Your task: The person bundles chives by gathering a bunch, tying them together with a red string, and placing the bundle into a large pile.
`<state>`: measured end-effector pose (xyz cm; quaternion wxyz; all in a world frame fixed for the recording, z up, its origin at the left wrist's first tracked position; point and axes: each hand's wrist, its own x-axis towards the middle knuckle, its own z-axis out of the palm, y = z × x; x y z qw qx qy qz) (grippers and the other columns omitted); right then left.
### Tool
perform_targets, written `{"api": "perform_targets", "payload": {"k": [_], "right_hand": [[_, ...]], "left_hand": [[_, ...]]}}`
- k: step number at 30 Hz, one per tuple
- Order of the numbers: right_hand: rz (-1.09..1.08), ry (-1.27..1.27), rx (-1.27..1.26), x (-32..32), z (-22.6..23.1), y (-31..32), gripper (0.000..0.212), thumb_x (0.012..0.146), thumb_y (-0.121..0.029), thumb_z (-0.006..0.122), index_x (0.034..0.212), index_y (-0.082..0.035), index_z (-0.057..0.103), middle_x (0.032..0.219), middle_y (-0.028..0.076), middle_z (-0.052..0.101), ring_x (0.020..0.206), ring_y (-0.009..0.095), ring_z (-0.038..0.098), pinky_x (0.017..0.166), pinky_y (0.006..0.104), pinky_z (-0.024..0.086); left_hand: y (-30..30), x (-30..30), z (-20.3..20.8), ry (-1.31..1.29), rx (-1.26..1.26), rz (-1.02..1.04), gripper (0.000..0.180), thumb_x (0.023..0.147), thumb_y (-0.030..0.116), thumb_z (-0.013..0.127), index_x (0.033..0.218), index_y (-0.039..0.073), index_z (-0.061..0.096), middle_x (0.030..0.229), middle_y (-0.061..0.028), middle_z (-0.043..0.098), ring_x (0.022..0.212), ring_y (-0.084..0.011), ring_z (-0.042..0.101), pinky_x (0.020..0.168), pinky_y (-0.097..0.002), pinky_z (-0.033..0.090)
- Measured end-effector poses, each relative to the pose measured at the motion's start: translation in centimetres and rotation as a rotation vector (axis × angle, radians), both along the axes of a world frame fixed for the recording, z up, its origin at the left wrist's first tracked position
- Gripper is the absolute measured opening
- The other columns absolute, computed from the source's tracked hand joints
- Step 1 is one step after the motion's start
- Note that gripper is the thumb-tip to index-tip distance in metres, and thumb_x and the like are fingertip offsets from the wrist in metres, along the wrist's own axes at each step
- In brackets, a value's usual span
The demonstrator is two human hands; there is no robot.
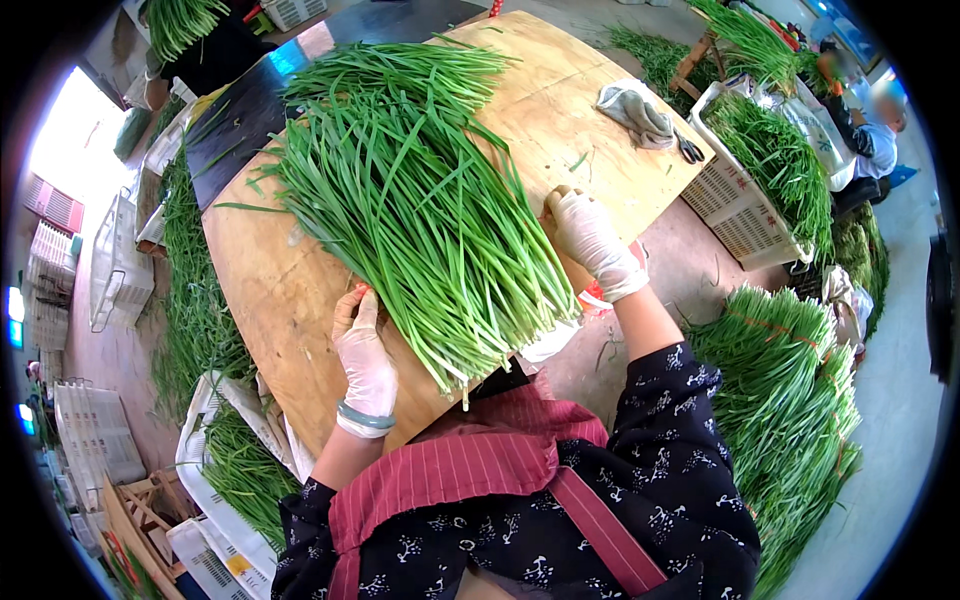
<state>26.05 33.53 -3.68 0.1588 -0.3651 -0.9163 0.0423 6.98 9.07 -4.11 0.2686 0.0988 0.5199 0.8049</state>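
A big heap of long green garlic chives [420,210] lies on the wooden tabletop, its pale cut ends toward me. My left hand [365,345], in a thin white glove with a greenish bangle at the wrist, is at the heap's near left edge. Its fingers are pinched together; what they hold, if anything, I cannot make out. Beside the heap's right edge, my right hand [588,232], also gloved, is closed with the fingers curled under. Whatever is in it is hidden. Past it lie a grey cloth [637,112] and black-handled scissors [689,148].
The wooden tabletop [270,300] has a dark table beyond it. A white crate [735,205] of chives stands right, above tied chive bundles [780,390] on the floor. Loose chives [195,270] and crates [120,265] line the left. Other people work at the far left and far right.
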Motion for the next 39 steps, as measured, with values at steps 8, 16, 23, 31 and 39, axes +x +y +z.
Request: {"api": "perform_targets", "payload": {"k": [8, 16, 23, 31, 39], "right_hand": [[-0.279, 1.008, -1.094, -3.3, 0.7, -3.0, 0.013, 0.086, -0.013, 0.057, 0.091, -0.001, 0.057, 0.081, 0.014, 0.063, 0.072, 0.022, 0.061, 0.064, 0.0317, 0.05], [-0.26, 1.103, -1.426, -3.2, -0.9, -2.7, 0.024, 0.086, -0.009, 0.059, 0.106, 0.004, 0.059, 0.084, 0.008, 0.064, 0.065, 0.012, 0.059, 0.059, 0.0249, 0.05], [-0.351, 0.875, -1.166, -3.3, -1.8, -2.4, 0.025, 0.088, -0.015, 0.057, 0.102, 0.005, 0.06, 0.078, 0.006, 0.063, 0.062, 0.009, 0.056, 0.055, 0.0242, 0.046], [-0.097, 0.711, -0.412, -5.2, 0.6, -5.3, 0.009, 0.081, -0.007, 0.058, 0.084, 0.001, 0.059, 0.08, 0.019, 0.06, 0.072, 0.031, 0.058, 0.064, 0.0338, 0.046], [0.492, 0.505, 0.008, -8.0, 7.0, -10.3, 0.016, 0.069, -0.001, 0.064, 0.077, -0.003, 0.051, 0.112, 0.014, 0.053, 0.098, 0.033, 0.053, 0.083, 0.0477, 0.042]], "left_hand": [[0.2, 0.2, 0.6, -0.051, -0.002, -0.003, 0.006, 0.085, 0.005, 0.058, 0.09, 0.008, 0.061, 0.084, 0.0018, 0.059, 0.074, -0.0087, 0.053, 0.068, -0.0228, 0.043], [0.2, 0.3, 0.7, -0.043, 0.001, -0.031, 0.006, 0.086, 0.005, 0.057, 0.089, 0.008, 0.061, 0.084, 0.0009, 0.06, 0.075, -0.0099, 0.055, 0.07, -0.0247, 0.045], [0.1, 0.3, 0.4, -0.091, 0.013, -0.008, 0.005, 0.086, 0.006, 0.057, 0.089, 0.008, 0.061, 0.087, 0.0003, 0.06, 0.079, -0.0108, 0.056, 0.072, -0.025, 0.046], [-0.3, -0.6, -0.2, -0.182, 0.094, 0.003, 0.007, 0.087, 0.005, 0.055, 0.092, 0.006, 0.06, 0.092, -0.0029, 0.062, 0.084, -0.0135, 0.058, 0.077, -0.0263, 0.047], [-4.1, -6.5, 2.0, -0.072, -0.029, -0.035, 0.004, 0.087, 0.006, 0.057, 0.086, 0.004, 0.06, 0.081, -0.0002, 0.061, 0.071, -0.0071, 0.055, 0.068, -0.0203, 0.046]]}}
